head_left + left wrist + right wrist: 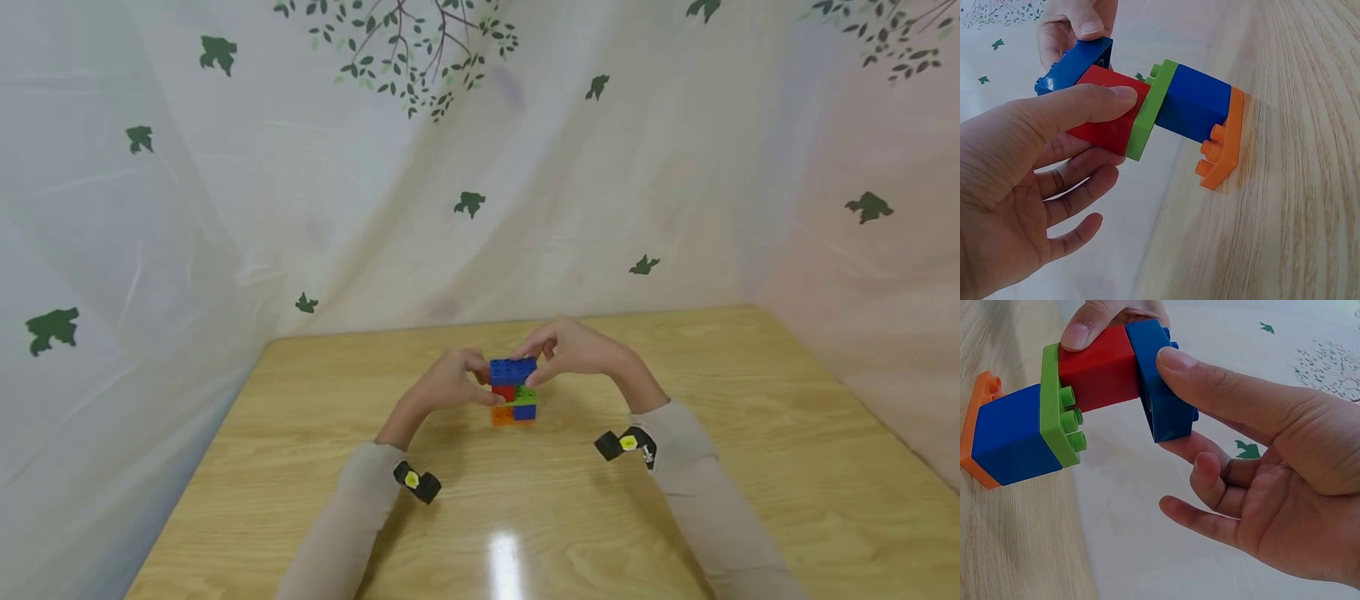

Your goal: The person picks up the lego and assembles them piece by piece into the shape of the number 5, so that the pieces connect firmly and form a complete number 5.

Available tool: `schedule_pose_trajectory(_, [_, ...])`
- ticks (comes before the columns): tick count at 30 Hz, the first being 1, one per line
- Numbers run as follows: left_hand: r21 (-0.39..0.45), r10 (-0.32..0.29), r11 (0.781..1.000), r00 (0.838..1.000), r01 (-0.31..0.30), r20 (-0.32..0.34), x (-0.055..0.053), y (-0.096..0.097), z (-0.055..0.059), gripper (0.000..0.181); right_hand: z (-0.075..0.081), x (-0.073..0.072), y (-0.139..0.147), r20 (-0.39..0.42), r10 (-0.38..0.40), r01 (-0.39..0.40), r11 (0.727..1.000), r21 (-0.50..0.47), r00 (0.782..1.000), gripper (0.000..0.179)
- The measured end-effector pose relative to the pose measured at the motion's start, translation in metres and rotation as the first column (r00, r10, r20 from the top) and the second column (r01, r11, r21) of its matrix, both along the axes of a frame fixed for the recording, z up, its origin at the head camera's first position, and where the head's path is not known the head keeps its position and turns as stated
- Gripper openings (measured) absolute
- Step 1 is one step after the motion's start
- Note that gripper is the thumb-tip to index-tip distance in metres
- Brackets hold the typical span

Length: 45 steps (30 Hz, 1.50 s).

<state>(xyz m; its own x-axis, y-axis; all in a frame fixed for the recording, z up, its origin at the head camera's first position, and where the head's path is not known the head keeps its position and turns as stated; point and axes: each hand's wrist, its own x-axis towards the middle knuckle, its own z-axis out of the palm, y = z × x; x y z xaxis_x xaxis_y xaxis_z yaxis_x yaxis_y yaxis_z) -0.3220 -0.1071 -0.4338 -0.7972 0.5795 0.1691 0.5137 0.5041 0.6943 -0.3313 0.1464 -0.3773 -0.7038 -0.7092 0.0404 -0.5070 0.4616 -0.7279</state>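
Note:
A tower of toy building bricks stands on the table. Its base is an orange plate (1232, 147), topped by a blue block (1197, 100), a green plate (1152, 112) and a red block (1100, 369). Over the red block lies a blue brick (513, 372) that overhangs to one side. My left hand (448, 383) holds the red block between thumb and fingers, the thumb lying on its face. My right hand (581, 348) pinches the upper blue brick, thumb on one side and index finger opposite; its other fingers are curled loosely below.
The wooden table (300, 483) spreads around the tower, with a light reflection near its front. Behind and beside it hangs a pale cloth (360, 225) printed with leaves and dark green bird shapes. Small black cameras (417, 482) are strapped on both sleeved wrists.

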Motion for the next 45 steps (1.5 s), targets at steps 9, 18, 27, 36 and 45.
schedule_pose_trajectory(9, [-0.007,-0.003,1.0,1.0,0.003,0.02,0.002,-0.001,-0.001,0.014,-0.001,0.001,-0.002,0.019,0.0,0.0,1.0,0.001,1.0,0.038])
schedule_pose_trajectory(18, [-0.002,0.005,1.0,1.0,-0.005,0.027,-0.003,-0.001,0.001,0.016,0.003,-0.002,-0.001,0.012,0.004,-0.004,1.0,-0.003,1.0,0.037])
schedule_pose_trajectory(27, [0.012,0.013,1.0,0.999,-0.013,0.041,0.001,0.0,0.0,0.017,-0.004,-0.005,0.003,-0.014,0.026,-0.026,1.0,-0.014,1.0,0.036])
schedule_pose_trajectory(36, [0.013,0.038,0.999,0.999,-0.039,0.036,0.002,-0.004,0.0,0.017,-0.007,-0.007,-0.001,-0.018,0.076,-0.077,0.997,-0.027,0.997,0.04])
schedule_pose_trajectory(45, [0.002,0.064,0.998,0.996,-0.065,0.066,0.003,-0.001,0.0,0.023,-0.013,-0.009,-0.001,0.018,0.104,-0.105,0.994,0.013,0.994,0.051])
